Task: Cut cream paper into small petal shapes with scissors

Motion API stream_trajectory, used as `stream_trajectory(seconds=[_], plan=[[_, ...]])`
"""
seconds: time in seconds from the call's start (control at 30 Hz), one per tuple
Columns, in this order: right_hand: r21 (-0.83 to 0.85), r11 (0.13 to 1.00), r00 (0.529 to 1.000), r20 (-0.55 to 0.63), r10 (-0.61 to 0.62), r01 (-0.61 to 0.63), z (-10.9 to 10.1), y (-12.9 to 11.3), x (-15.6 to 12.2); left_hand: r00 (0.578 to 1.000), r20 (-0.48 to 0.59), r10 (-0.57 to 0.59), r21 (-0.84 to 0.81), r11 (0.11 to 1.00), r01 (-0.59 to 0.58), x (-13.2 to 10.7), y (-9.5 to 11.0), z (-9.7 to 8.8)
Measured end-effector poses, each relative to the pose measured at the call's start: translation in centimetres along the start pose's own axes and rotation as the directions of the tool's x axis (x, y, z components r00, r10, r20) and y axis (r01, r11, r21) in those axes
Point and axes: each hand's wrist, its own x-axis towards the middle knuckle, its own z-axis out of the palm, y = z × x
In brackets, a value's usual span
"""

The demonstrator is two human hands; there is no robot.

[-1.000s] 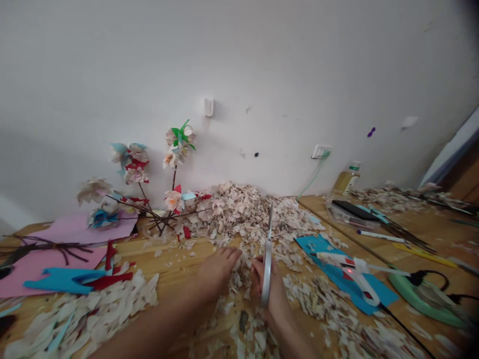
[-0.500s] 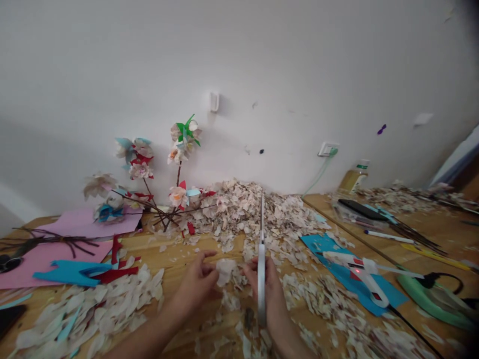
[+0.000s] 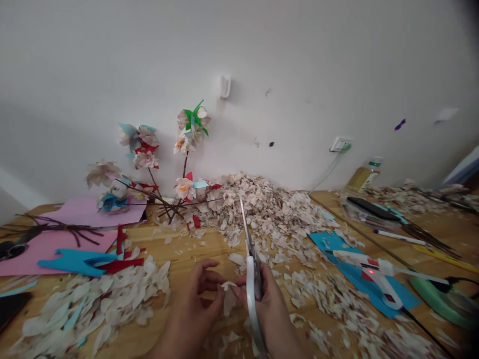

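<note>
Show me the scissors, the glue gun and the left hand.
Scissors (image 3: 255, 271): head view, on the blades.
Glue gun (image 3: 379, 279): head view, on the white body.
Left hand (image 3: 194, 305): head view, on the middle of the hand.

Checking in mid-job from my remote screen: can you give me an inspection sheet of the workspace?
Surface: wooden table, littered with paper scraps.
Job's things: scissors, paper scrap between the hands.
Clutter: heap of paper petals, pink card, blue card, glue gun.
Hands: right hand grips the scissors; left hand is beside the scrap, grip unclear.
Cables: black cord near the glue gun; green cord at a wall socket.
Surroundings: paper flowers on twigs against a white wall.
</note>
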Motion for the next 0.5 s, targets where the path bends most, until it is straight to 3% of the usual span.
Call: stream_trajectory(seconds=[0.13,0.33,0.5], plan=[[-0.032,0.999,0.999,0.012,0.032,-0.032,-0.1,0.4,-0.1,0.999,0.008,-0.038,-0.038,0.999,0.038,0.4,-0.1,0.0],[-0.286,0.956,0.998,0.034,-0.062,0.069,-0.5,0.7,-0.4,0.996,0.014,-0.084,-0.031,0.996,0.085,0.7,-0.4,-0.5],[-0.261,0.963,0.997,-0.010,-0.071,0.066,-0.4,-0.2,-0.6,0.997,0.048,-0.059,-0.019,0.998,0.060,0.5,-0.3,-0.5]])
